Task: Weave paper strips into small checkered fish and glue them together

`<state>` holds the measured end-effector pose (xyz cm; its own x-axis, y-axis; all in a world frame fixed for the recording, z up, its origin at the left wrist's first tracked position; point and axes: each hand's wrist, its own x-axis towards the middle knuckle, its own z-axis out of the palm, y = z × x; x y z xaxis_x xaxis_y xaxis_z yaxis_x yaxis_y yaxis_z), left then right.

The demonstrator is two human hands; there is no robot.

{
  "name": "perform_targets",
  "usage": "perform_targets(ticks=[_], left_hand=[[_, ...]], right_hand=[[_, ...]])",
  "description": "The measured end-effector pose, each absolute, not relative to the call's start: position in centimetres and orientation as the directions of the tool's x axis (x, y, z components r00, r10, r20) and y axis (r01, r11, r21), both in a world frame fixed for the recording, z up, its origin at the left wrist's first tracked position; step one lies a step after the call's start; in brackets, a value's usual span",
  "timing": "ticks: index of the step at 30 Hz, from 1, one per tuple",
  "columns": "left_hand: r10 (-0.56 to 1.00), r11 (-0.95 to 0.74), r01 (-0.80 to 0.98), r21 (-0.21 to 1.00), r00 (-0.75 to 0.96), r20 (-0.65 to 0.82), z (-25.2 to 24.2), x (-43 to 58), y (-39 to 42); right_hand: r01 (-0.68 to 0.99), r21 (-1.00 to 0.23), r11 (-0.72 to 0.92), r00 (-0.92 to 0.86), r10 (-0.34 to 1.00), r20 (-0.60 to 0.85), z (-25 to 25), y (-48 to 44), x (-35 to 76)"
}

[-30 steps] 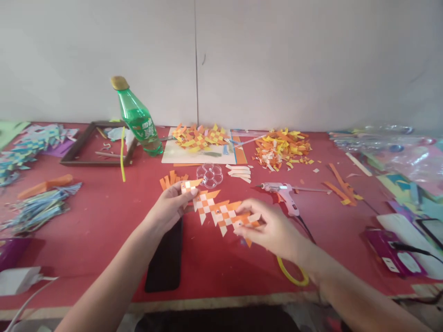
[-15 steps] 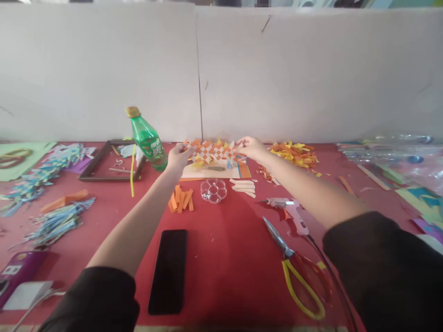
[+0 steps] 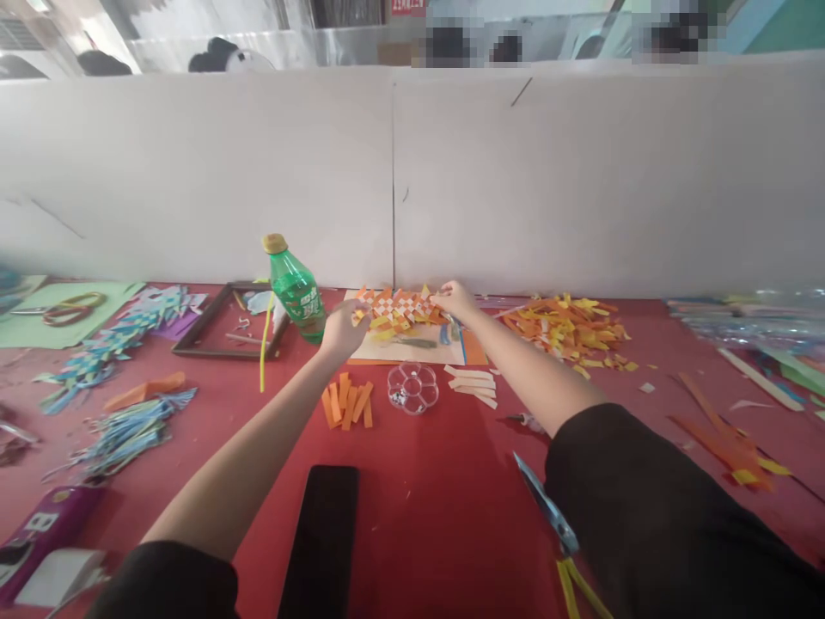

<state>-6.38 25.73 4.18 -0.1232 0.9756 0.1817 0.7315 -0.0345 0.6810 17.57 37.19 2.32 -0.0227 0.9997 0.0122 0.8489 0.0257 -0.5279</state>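
Observation:
An orange, white and yellow woven paper piece point(image 3: 398, 308) lies over a pale sheet point(image 3: 380, 347) near the white partition. At its left end is my left hand point(image 3: 346, 329), fingers curled in at the edge of the weave. My right hand point(image 3: 455, 300) pinches the right end of the same piece between thumb and fingers. Below the sheet are a clear flower-shaped tray point(image 3: 412, 389), orange paper strips point(image 3: 348, 403) and cream strips point(image 3: 473, 384). A green bottle point(image 3: 297, 292) leans beside my left hand.
Scissors point(image 3: 547, 507) and a partly hidden glue gun point(image 3: 525, 421) lie near my right arm. A black phone point(image 3: 320, 542) is in front. Orange and yellow scraps point(image 3: 560, 327) are piled right; a brown frame point(image 3: 223, 351) and blue strips point(image 3: 132, 430) are left.
The view has shifted, so the table appears lower. The woven piece has come down closer to the sheet. My right forearm now covers most of the glue gun.

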Motion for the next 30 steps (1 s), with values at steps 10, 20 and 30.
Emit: perform_targets(ticks=[10,20,30], left_hand=[[0.981,-0.090,0.926,0.368,0.018,0.194,2.4,-6.4,15.1],[0.971,-0.152,0.957,0.247,0.097,0.220,-1.5,-4.9,12.1],[0.943,-0.262,0.920,0.291,0.180,0.279,-1.4,-5.3,12.1]], right_hand=[[0.777,-0.435,0.455,-0.309,0.878,0.367,6.8,17.9,23.3],[0.761,-0.387,0.520,-0.258,0.791,0.556,-0.2,8.1,21.8],[0.720,-0.343,0.603,-0.314,0.724,0.615,-2.2,9.5,22.6]])
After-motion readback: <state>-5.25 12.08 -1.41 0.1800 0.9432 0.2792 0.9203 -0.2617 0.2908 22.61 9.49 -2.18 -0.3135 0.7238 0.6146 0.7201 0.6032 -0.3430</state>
